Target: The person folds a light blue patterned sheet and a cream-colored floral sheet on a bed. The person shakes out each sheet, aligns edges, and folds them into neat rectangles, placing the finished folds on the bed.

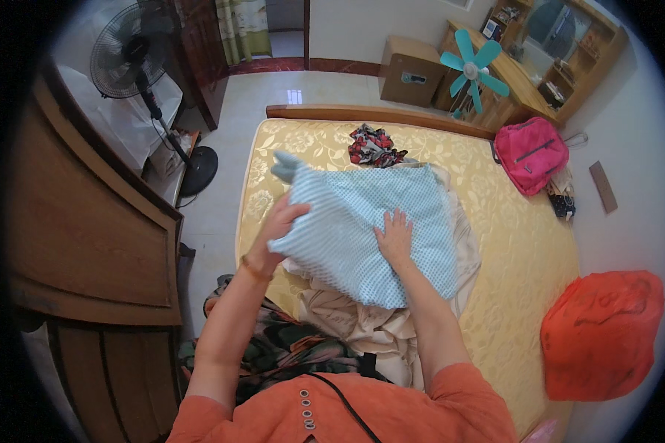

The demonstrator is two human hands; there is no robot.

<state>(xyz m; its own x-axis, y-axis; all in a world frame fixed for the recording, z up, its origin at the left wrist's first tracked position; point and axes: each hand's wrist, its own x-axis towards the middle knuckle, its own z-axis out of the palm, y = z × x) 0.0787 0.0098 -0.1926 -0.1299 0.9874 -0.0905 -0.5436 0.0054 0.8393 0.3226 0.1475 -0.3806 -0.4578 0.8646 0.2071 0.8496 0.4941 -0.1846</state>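
Observation:
A light blue checked cloth (332, 232) lies spread over cream fabric (366, 326) on the bed. My left hand (284, 221) grips the cloth's left edge and lifts it, so that side is raised and slightly blurred. With fingers spread, my right hand (396, 238) rests flat on the cloth's middle. A small grey-blue piece of fabric (285, 166) shows just beyond the lifted edge; whether it belongs to the cloth I cannot tell. Past the cloth's far edge sits a crumpled red, black and white patterned garment (374, 145). Dark patterned fabric (293, 343) lies close to my body.
The yellow floral mattress (510, 266) has a wooden rail (377, 117) at its far end. A pink backpack (533, 155) and a full orange bag (601, 338) are along the right side. Left stand a black pedestal fan (163, 119) and wooden furniture (94, 210). A turquoise-bladed fan (471, 71) is beyond the bed.

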